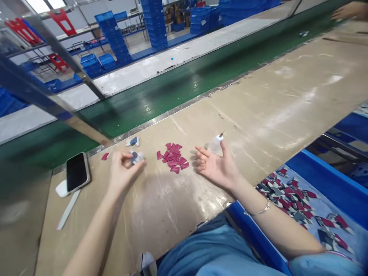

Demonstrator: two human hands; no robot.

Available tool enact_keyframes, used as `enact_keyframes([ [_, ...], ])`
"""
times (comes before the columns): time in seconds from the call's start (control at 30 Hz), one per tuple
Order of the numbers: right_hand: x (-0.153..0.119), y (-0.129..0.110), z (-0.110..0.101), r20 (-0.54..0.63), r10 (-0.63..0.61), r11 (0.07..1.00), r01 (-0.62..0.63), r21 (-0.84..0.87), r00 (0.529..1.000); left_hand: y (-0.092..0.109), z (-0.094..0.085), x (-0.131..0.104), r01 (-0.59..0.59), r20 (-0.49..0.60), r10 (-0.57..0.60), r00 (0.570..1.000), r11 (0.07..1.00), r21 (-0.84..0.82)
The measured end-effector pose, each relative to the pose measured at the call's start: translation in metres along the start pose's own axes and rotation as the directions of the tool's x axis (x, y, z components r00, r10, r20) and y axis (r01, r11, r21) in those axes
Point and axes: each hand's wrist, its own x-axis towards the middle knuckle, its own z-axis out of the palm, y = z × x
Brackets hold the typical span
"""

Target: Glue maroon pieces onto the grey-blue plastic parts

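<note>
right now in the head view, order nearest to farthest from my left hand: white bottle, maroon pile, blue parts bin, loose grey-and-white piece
1. loose grey-and-white piece, just beyond your left hand
2. maroon pile, to its right
3. white bottle, further right
4. blue parts bin, far right

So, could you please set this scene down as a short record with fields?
Left hand: pinching a small grey-and-white piece
Right hand: open, palm up, near a white bottle
Between hands: pile of maroon pieces
Beyond left hand: another grey-and-white part on the table
Left side: phone, dark screen up
Right side: blue bin with maroon, grey and white parts
Beyond table: green belt
</note>
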Motion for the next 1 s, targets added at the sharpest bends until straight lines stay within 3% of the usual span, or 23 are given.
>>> enact_keyframes([
  [0.17, 0.013, -0.016, -0.014, 0.039, 0.135, 0.912, -0.140, 0.386, 0.990, 0.008, -0.022, -0.117, 0.121, 0.064, -0.120, 0.991, 0.993, 0.001],
  [0.3, 0.021, -0.039, -0.033, 0.055, 0.189, 0.917, -0.196, 0.347, 0.981, 0.022, -0.015, -0.167, 0.273, 0.154, -0.249, 0.956, 0.948, -0.163],
  [0.4, 0.020, -0.037, -0.026, 0.045, 0.153, 0.980, -0.157, 0.124, 0.987, 0.032, -0.003, -0.181, 0.292, 0.098, -0.275, 0.956, 0.915, -0.279],
  [0.53, 0.002, 0.006, 0.005, -0.017, -0.009, 0.961, 0.004, -0.277, 1.000, 0.044, 0.014, -0.191, 0.280, 0.119, -0.253, 0.960, 0.884, -0.374],
  [0.63, -0.017, 0.047, 0.025, -0.040, -0.218, 0.834, 0.165, -0.527, 0.975, 0.045, 0.023, -0.197, 0.301, 0.151, -0.262, 0.953, 0.857, -0.418],
  [0.77, -0.031, 0.084, 0.029, 0.035, -0.405, 0.582, 0.287, -0.761, 0.914, 0.040, 0.029, -0.200, 0.348, 0.139, -0.320, 0.937, 0.846, -0.404],
  [0.87, -0.032, 0.096, 0.024, 0.103, -0.479, 0.463, 0.351, -0.814, 0.871, 0.037, 0.031, -0.200, 0.340, 0.117, -0.321, 0.940, 0.853, -0.396],
  [1.0, -0.031, 0.099, 0.021, 0.138, -0.514, 0.414, 0.385, -0.825, 0.847, 0.038, 0.031, -0.199, 0.315, 0.111, -0.296, 0.949, 0.866, -0.388],
])
